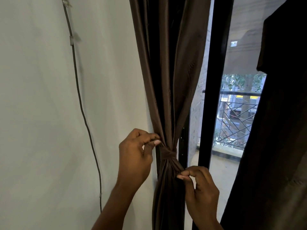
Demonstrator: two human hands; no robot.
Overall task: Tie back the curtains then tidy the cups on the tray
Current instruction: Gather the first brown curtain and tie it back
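Brown satin curtain [167, 80] hangs gathered beside the window frame [214, 80], cinched by a knotted tie [167, 154]. We judge the slick cloth may let the knot loosen if either end is released early. Our left hand [134, 153] pinches one end up-left of the knot; our right hand [199, 186] pinches the other, down-right.

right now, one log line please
curtain gathered | tie knotted round it | left hand pinches tie | right hand pinches tie
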